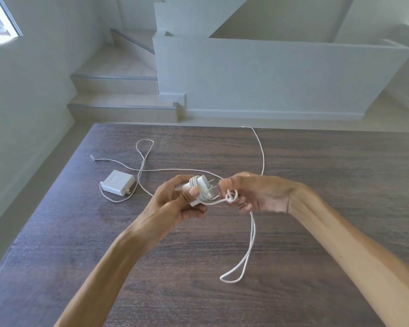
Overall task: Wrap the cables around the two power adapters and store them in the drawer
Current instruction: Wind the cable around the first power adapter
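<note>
My left hand (pixel 175 199) grips a white power adapter (pixel 200 188) above the table, prongs pointing right, with several turns of white cable around its body. My right hand (pixel 253 194) pinches that adapter's cable (pixel 250 244) just right of it, in a small loop at the fingers. The slack hangs down in a long loop onto the table, and the far end runs up to the table's back edge. A second white adapter (pixel 117 182) lies flat on the table to the left, its cable (pixel 142 161) loose and unwound around it.
The dark wood-grain table (pixel 316 232) fills the lower view; its left edge runs diagonally and its far edge lies at the back. Beyond it are tiled stairs (pixel 118 100) and a white half wall (pixel 269 76). No drawer is in view.
</note>
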